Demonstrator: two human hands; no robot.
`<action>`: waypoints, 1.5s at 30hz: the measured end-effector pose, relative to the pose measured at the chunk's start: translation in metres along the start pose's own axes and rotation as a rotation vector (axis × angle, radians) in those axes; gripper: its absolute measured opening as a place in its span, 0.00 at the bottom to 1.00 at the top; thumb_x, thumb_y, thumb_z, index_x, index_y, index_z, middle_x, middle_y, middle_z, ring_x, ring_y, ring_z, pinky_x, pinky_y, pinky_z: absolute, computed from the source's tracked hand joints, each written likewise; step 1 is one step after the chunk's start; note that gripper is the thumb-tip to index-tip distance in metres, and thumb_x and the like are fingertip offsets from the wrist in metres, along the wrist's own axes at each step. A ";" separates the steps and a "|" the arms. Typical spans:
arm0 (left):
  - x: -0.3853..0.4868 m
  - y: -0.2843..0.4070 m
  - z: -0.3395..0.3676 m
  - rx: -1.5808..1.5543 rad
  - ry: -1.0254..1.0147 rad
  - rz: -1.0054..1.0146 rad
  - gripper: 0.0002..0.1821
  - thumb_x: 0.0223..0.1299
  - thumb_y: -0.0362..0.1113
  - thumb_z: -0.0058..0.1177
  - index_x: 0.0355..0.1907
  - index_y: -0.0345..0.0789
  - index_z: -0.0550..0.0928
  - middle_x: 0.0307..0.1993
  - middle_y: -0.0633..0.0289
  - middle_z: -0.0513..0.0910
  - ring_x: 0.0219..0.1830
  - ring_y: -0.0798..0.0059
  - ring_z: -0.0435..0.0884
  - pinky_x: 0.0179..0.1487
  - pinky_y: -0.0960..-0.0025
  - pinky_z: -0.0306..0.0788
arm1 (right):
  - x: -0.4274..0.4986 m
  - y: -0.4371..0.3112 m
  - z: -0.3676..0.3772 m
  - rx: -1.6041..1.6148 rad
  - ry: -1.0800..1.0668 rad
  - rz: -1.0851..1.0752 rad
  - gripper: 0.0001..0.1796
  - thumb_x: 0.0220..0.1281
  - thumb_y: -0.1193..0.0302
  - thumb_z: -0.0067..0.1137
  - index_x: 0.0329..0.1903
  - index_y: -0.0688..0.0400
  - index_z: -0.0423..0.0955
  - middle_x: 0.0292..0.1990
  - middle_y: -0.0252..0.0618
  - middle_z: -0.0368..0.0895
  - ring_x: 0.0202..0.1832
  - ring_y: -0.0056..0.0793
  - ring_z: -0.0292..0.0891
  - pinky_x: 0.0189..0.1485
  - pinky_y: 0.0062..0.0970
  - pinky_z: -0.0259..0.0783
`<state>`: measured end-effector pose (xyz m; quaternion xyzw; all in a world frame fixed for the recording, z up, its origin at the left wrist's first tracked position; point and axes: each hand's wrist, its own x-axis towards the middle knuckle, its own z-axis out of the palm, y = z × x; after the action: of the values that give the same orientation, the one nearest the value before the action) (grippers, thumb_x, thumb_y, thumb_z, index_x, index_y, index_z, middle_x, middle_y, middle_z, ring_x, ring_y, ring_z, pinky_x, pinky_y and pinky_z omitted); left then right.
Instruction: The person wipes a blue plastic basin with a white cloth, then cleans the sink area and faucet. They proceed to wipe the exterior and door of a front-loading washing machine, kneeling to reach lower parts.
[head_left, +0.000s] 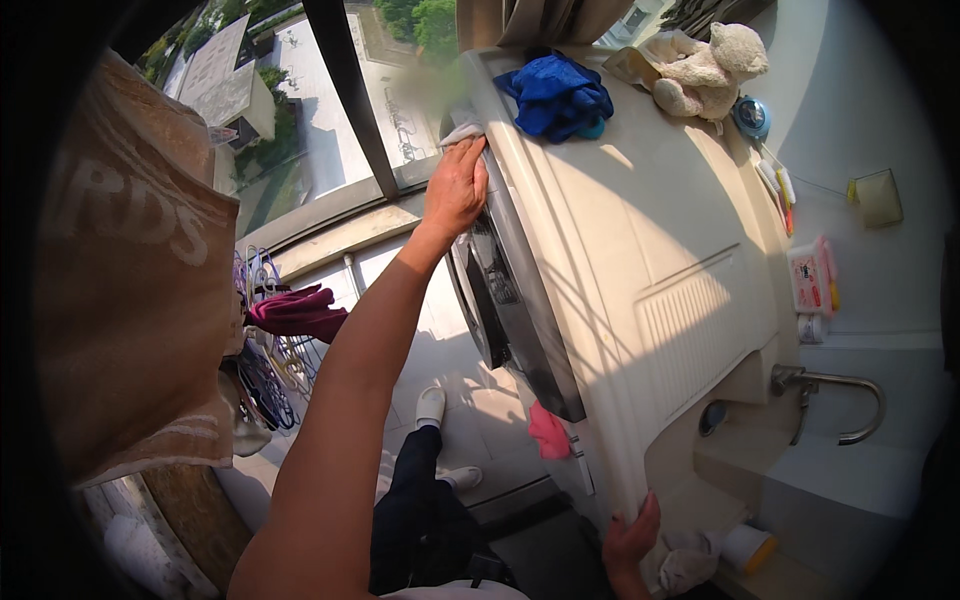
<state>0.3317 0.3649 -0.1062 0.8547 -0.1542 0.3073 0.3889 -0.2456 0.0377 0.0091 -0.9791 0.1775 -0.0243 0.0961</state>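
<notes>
My left hand (457, 184) reaches out to the far front edge of the pale laundry counter (637, 187). Its fingertips are on a pale cloth (463, 129), bunched between the counter's edge and the window; part of the cloth is blurred. Below that hand is the dark front of a front-loading washing machine (517, 292). Close to my body, my right hand (634, 532) rests on the rim beside the sink basin, thumb and fingers apart. A crumpled blue cloth (562, 94) lies on the counter, to the right of my left hand.
A plush toy (705, 71), brushes (776, 191) and a pink-and-white pack (810, 277) are along the wall side. A curved metal faucet (862, 405) juts over the sink. At left hang a brown towel (142, 300), clothes hangers (277, 375) and a maroon cloth (300, 311).
</notes>
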 end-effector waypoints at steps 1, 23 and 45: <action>0.021 -0.017 0.005 -0.005 0.062 0.040 0.19 0.73 0.32 0.50 0.62 0.30 0.81 0.54 0.42 0.85 0.56 0.42 0.82 0.61 0.51 0.77 | 0.000 0.000 0.000 -0.004 0.004 -0.004 0.39 0.72 0.55 0.62 0.76 0.67 0.64 0.70 0.60 0.73 0.69 0.63 0.71 0.71 0.53 0.67; -0.218 0.190 -0.067 -0.402 -0.247 -0.078 0.20 0.60 0.18 0.62 0.55 0.32 0.85 0.53 0.50 0.85 0.56 0.48 0.85 0.62 0.55 0.80 | 0.000 -0.007 -0.002 -0.044 0.009 -0.010 0.37 0.78 0.56 0.56 0.77 0.69 0.63 0.70 0.61 0.72 0.70 0.64 0.71 0.72 0.52 0.67; -0.092 -0.112 0.039 0.073 -0.402 -0.375 0.24 0.64 0.36 0.48 0.61 0.34 0.82 0.43 0.37 0.88 0.50 0.37 0.86 0.57 0.46 0.78 | 0.002 -0.016 -0.011 -0.056 -0.048 -0.029 0.36 0.81 0.59 0.52 0.76 0.74 0.61 0.71 0.67 0.69 0.72 0.66 0.68 0.74 0.52 0.65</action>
<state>0.3333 0.4098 -0.2494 0.9256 -0.0565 0.0596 0.3695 -0.2390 0.0494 0.0230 -0.9842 0.1613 0.0028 0.0725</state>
